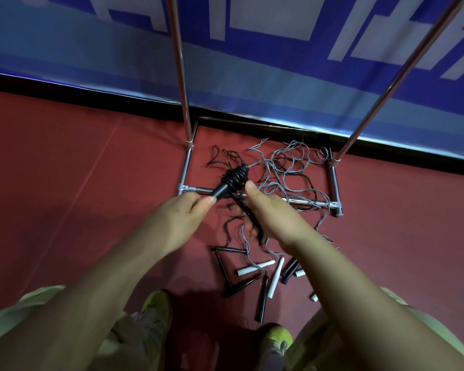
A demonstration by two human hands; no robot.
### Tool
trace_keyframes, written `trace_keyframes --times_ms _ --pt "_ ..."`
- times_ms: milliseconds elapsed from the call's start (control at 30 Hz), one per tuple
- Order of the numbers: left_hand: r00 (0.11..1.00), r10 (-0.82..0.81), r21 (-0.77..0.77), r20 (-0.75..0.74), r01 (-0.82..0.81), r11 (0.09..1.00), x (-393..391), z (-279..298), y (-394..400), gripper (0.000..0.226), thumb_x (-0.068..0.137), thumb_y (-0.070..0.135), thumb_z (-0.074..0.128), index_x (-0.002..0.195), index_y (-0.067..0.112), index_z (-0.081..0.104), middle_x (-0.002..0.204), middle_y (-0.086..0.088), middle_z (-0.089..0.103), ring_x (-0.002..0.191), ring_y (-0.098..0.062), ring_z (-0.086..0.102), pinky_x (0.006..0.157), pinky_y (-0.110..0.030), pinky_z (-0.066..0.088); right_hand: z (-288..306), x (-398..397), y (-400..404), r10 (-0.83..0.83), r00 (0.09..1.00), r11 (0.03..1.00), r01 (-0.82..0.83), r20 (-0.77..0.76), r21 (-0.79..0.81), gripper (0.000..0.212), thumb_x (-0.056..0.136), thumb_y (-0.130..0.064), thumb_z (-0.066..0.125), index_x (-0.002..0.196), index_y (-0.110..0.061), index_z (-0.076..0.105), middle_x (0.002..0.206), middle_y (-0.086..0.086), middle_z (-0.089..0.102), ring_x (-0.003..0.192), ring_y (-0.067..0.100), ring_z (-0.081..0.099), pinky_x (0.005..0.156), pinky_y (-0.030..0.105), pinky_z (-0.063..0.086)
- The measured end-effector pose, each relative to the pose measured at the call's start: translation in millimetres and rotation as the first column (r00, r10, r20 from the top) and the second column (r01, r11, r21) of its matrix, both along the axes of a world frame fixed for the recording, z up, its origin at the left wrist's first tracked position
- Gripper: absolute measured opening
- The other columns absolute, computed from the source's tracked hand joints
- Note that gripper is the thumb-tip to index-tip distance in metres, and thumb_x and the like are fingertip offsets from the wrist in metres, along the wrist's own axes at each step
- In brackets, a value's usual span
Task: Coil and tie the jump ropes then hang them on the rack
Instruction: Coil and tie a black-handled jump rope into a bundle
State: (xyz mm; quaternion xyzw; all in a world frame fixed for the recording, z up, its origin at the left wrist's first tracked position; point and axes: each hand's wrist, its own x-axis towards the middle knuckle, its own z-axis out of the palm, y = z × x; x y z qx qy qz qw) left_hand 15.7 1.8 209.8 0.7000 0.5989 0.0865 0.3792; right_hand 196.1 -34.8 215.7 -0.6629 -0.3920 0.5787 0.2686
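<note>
My left hand (190, 210) pinches the black handles of a jump rope (227, 183), and black cord is wound in coils around them near the upper end. My right hand (265, 207) grips the loose black cord just right of the handles, thumb up; the cord hangs down below the fist. A tangle of grey and black ropes (287, 167) lies on the floor inside the rack's base (306, 202). Loose black handles (235, 286) and white handles (276, 275) lie on the floor nearer to me.
The chrome rack has two uprights (181, 76) rising at left and right (402, 76). A blue and white banner wall stands behind it. The floor is red (78, 183). My yellow-green shoes (156, 309) show at the bottom.
</note>
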Motion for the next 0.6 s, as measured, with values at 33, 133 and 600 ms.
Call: trace_keyframes --times_ms 33,133,600 --pt "1.0 0.0 0.013 -0.017 0.0 1.0 -0.9 0.4 0.4 0.037 0.091 0.05 0.04 0.083 0.019 0.057 0.07 0.002 0.053 0.067 -0.016 0.051 0.062 -0.033 0.036 -0.2 -0.6 0.1 -0.024 0.996 0.999 0.022 -0.087 -0.033 0.072 0.095 -0.059 0.03 0.096 0.001 0.068 0.05 -0.002 0.052 0.044 0.014 0.043 0.048 0.024 0.038" --pt "0.996 -0.044 0.089 -0.08 0.051 0.995 -2.1 1.5 -0.2 0.032 0.09 0.051 0.044 0.086 0.021 0.054 0.069 0.005 0.051 0.069 -0.017 0.051 0.06 -0.033 0.034 0.4 -2.6 -1.8 -0.04 0.986 0.997 0.028 -0.164 -0.077 0.077 0.09 -0.067 0.031 0.101 0.001 0.066 0.051 -0.002 0.049 0.04 0.012 0.035 0.041 0.021 0.03" --pt "0.992 -0.07 -0.036 0.109 0.074 0.997 -3.4 4.8 -0.6 0.025 0.077 0.047 0.068 0.092 0.029 0.058 0.082 0.007 0.067 0.077 -0.009 0.063 0.077 -0.033 0.049 -3.3 -5.4 -1.3 -0.064 0.998 0.979 0.065 -0.014 0.194 0.055 0.097 -0.045 0.043 0.048 -0.025 0.058 0.039 -0.013 0.032 0.036 0.007 0.024 0.04 0.021 0.022"
